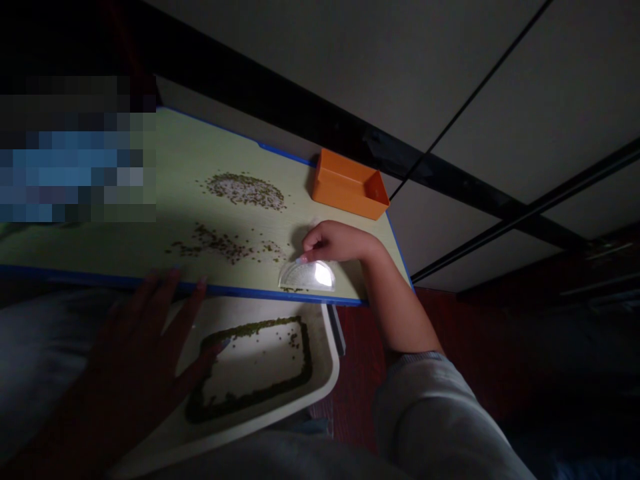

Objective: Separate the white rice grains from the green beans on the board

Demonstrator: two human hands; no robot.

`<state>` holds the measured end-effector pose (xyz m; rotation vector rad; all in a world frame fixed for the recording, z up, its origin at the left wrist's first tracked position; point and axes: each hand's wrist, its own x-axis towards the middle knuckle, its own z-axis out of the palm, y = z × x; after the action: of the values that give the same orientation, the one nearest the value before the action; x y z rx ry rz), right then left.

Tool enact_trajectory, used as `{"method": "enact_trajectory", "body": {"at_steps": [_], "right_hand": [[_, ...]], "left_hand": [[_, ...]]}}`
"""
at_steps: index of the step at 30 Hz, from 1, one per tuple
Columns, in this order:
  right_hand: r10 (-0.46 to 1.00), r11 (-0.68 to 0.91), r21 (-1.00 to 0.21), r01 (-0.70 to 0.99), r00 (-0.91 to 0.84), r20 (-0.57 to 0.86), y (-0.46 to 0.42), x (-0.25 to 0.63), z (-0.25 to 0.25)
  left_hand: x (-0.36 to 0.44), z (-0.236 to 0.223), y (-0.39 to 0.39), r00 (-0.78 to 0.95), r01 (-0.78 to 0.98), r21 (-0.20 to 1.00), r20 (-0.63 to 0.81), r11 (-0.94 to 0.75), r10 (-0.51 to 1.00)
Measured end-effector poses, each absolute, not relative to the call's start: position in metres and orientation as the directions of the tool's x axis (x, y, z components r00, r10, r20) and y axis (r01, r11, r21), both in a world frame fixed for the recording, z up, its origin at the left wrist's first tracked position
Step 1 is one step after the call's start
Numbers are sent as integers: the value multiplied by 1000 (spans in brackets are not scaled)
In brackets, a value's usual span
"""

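My right hand (pixel 337 241) pinches the straight-topped edge of a clear half-round protractor (pixel 300 276), its flat side toward the near edge of the table (pixel 345 277). A few small seeds (pixel 295 289) lie along that flat side. To its left is a loose scatter of greenish-brown seeds (pixel 225 245), and beyond it a denser pile of seeds (pixel 245 190). In shadow, my left hand (pixel 145 347) spreads its fingers over the table's blue edge and a white basin (pixel 334 363). Inside the basin, more seeds (pixel 255 397) lie along the edges of its floor.
An orange open box (pixel 345 200) stands at the table's far right corner. Pale panels (pixel 460 80) with dark strips rise behind the table. Dark red flooring (pixel 357 373) shows at the right. A pixelated patch covers the far left.
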<state>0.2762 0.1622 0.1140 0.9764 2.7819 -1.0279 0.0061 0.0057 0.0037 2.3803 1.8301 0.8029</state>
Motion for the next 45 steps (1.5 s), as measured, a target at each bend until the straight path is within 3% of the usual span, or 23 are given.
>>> {"method": "enact_trajectory", "body": {"at_steps": [11, 19, 28, 34, 40, 45], "right_hand": [[525, 562, -590, 580, -801, -288, 160, 273, 112], [521, 548, -590, 593, -794, -314, 159, 271, 113], [445, 521, -670, 529, -838, -316, 160, 271, 109], [535, 513, -698, 499, -822, -194, 165, 279, 113], [726, 506, -636, 583, -686, -51, 173, 293, 120], [738, 473, -636, 609, -669, -92, 172, 299, 125]], "left_hand": [[5, -1, 9, 219, 906, 256, 395, -336, 892], [5, -1, 8, 198, 901, 283, 405, -328, 893], [9, 4, 8, 166, 902, 310, 397, -302, 903], [4, -2, 8, 189, 903, 284, 414, -324, 891], [-1, -9, 10, 242, 917, 182, 452, -355, 859], [-6, -20, 12, 225, 931, 151, 483, -334, 846]]}}
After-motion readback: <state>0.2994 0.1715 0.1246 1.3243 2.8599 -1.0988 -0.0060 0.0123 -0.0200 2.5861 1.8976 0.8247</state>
